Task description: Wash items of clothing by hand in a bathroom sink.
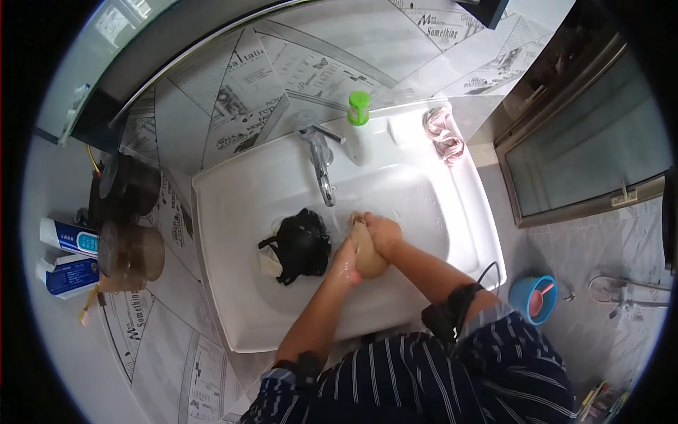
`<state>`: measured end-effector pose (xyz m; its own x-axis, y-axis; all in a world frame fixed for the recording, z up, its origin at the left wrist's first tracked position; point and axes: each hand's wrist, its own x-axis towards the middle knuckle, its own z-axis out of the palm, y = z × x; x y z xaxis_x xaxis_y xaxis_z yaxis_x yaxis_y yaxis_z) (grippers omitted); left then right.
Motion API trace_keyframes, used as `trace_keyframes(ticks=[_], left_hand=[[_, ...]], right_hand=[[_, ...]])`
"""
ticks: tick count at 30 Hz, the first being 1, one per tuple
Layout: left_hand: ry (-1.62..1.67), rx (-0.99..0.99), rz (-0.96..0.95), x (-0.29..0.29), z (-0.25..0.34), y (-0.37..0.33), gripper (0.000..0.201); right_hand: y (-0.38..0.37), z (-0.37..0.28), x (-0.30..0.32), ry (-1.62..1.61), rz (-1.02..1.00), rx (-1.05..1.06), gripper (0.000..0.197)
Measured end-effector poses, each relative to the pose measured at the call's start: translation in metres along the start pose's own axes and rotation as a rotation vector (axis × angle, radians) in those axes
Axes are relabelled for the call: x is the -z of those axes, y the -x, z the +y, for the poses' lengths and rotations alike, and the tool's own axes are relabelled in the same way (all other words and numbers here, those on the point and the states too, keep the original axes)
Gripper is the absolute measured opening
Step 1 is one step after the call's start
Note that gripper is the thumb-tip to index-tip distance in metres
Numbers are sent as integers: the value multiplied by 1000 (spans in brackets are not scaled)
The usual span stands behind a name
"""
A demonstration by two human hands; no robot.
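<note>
Over the basin of the white sink (233,311), my left hand (346,263) and my right hand (383,233) are both closed on a wet beige garment (369,258). It looks smooth and rounded, like a padded cup, and its lower end bulges out between my wrists. My right hand covers its upper part, while my left hand presses against its left side. To the left of my hands, a black garment (302,244) with thin straps lies bunched in the basin. A pale piece of cloth (269,261) shows at its left edge.
A chrome faucet (321,169) stands behind the basin. Along the rim are a green-topped dispenser (359,109) and a crumpled pink cloth (445,138). Brown holders (131,251) and blue-white boxes (70,265) line the left wall; a blue bucket (519,297) sits at right.
</note>
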<state>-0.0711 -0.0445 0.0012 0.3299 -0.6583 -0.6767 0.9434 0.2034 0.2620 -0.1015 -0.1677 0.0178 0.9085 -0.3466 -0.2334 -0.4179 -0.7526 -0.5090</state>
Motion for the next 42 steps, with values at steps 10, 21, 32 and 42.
trace_keyframes(ticks=[10, 21, 32, 42], left_hand=[[-1308, -228, 698, 20, 61, -13, 65], [-1947, -461, 890, 9, 27, -53, 39], [-787, -368, 206, -33, 64, 60, 35], [-1159, -421, -168, -84, 114, 148, 30]], right_hand=[[-20, 20, 4, -85, 267, -177, 31], [-34, 9, -26, 366, -37, -62, 24], [24, 4, 21, -228, 235, 613, 112], [38, -74, 61, -1026, -274, 395, 84]])
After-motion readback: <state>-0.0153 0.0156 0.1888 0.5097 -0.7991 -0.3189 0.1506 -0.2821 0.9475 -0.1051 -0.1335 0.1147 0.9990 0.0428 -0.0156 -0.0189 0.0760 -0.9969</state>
